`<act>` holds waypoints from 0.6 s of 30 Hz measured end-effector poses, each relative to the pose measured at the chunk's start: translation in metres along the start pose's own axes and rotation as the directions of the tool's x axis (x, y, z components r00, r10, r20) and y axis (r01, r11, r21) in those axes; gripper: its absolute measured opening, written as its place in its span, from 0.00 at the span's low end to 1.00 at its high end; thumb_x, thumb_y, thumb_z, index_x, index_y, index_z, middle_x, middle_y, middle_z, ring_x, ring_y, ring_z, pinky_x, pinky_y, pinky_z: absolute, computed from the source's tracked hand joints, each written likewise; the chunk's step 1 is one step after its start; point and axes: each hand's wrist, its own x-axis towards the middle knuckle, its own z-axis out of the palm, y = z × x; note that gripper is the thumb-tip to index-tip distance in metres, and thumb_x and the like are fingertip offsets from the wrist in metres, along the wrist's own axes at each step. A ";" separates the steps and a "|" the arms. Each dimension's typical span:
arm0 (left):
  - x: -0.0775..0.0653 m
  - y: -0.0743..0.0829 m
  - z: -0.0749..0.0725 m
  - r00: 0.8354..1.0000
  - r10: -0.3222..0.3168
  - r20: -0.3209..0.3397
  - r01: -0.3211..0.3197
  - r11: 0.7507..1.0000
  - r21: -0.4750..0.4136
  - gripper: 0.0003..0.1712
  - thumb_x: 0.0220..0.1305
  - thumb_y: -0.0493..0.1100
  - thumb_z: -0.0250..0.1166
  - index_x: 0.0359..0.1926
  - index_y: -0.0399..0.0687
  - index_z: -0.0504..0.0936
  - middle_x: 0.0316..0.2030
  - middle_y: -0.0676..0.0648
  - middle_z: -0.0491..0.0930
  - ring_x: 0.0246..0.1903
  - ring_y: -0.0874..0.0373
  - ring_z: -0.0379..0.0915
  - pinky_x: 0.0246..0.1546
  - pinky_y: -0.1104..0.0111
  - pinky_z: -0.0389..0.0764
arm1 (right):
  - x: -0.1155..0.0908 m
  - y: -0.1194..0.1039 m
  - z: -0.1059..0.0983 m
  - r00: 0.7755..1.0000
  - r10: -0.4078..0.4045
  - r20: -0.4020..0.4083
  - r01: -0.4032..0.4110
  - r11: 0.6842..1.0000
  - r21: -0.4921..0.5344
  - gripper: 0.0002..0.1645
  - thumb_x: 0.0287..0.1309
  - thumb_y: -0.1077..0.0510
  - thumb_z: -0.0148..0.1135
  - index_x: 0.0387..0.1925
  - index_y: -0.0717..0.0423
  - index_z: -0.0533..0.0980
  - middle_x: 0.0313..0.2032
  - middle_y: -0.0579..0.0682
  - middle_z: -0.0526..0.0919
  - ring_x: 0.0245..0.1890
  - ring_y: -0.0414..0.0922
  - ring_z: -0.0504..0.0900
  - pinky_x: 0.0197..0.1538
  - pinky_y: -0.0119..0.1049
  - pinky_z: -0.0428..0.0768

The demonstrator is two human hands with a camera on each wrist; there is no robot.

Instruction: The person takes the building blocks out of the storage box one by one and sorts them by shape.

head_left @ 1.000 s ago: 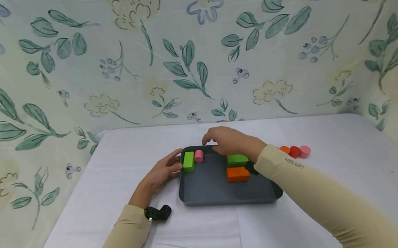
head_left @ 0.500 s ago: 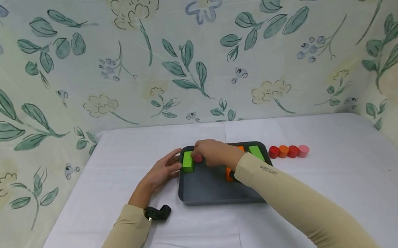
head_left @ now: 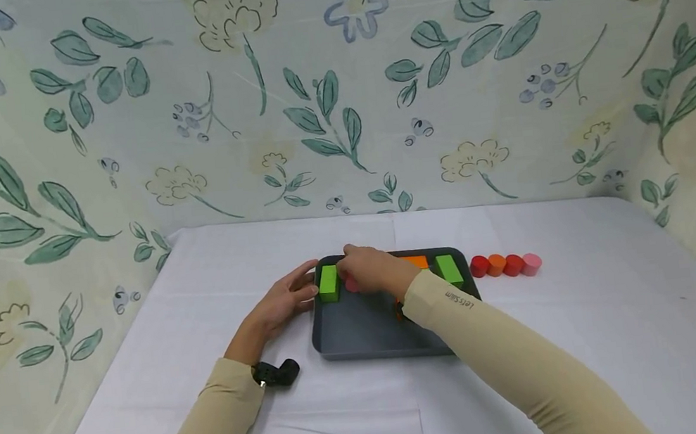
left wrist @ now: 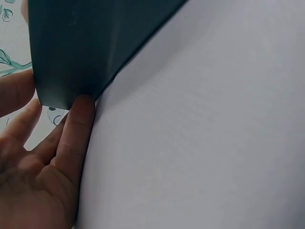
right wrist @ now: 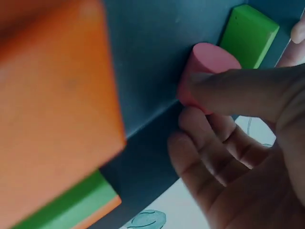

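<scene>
A dark grey tray [head_left: 361, 339] lies on the white table with blocks in it. My right hand [head_left: 371, 270] reaches into its back left part and pinches a pink cylinder [right wrist: 215, 58] between thumb and fingers. Just left of that cylinder, a green block [head_left: 328, 283] stands by the tray's left wall. My left hand [head_left: 283, 298] rests against the outside of the tray's left side. Its extended fingers [left wrist: 78, 126] touch the tray wall in the left wrist view.
An orange block [head_left: 415, 261] and another green block [head_left: 448, 270] are in the tray's back right. My right forearm partly covers a further orange block [right wrist: 57, 119]. Right of the tray, a red cylinder [head_left: 479, 266] and a pink one [head_left: 531, 264] end a short row.
My right hand has moved left from the tray's back middle to the pink cylinder and taken hold of it. The cylinder has shifted slightly right, away from the green block. My left hand stays put.
</scene>
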 end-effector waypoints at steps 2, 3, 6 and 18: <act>-0.001 -0.001 -0.001 1.000 0.001 0.000 -0.001 1.000 -0.005 0.36 0.73 0.39 0.55 0.78 0.59 0.55 0.77 0.39 0.53 0.73 0.42 0.59 0.71 0.49 0.67 | 0.000 -0.001 0.003 1.000 0.011 0.025 -0.011 1.000 -0.001 0.15 0.60 0.63 0.66 0.49 0.51 0.82 0.46 0.54 0.79 0.41 0.47 0.76 0.54 0.41 0.82; -0.001 -0.001 -0.001 1.000 0.006 0.004 -0.006 1.000 -0.005 0.36 0.74 0.39 0.55 0.78 0.59 0.54 0.77 0.38 0.53 0.74 0.42 0.58 0.71 0.48 0.67 | 0.000 -0.001 0.004 0.999 0.008 0.032 -0.008 1.000 -0.005 0.14 0.60 0.64 0.66 0.47 0.51 0.83 0.43 0.53 0.79 0.40 0.47 0.75 0.52 0.40 0.82; -0.001 -0.001 0.000 1.000 0.014 0.009 -0.014 1.000 -0.011 0.36 0.74 0.39 0.55 0.78 0.57 0.54 0.77 0.37 0.53 0.74 0.41 0.58 0.71 0.48 0.67 | -0.002 0.001 0.006 0.999 -0.025 0.036 0.025 1.000 -0.001 0.11 0.59 0.66 0.65 0.42 0.52 0.84 0.38 0.51 0.78 0.38 0.47 0.73 0.49 0.38 0.80; 0.000 0.000 0.000 1.000 -0.011 -0.007 0.011 1.000 -0.002 0.37 0.73 0.40 0.56 0.78 0.59 0.54 0.77 0.38 0.53 0.73 0.43 0.59 0.71 0.49 0.68 | -0.026 0.014 -0.015 0.991 -0.074 -0.112 0.094 0.979 0.181 0.17 0.59 0.60 0.67 0.51 0.53 0.82 0.44 0.49 0.82 0.43 0.45 0.76 0.54 0.38 0.81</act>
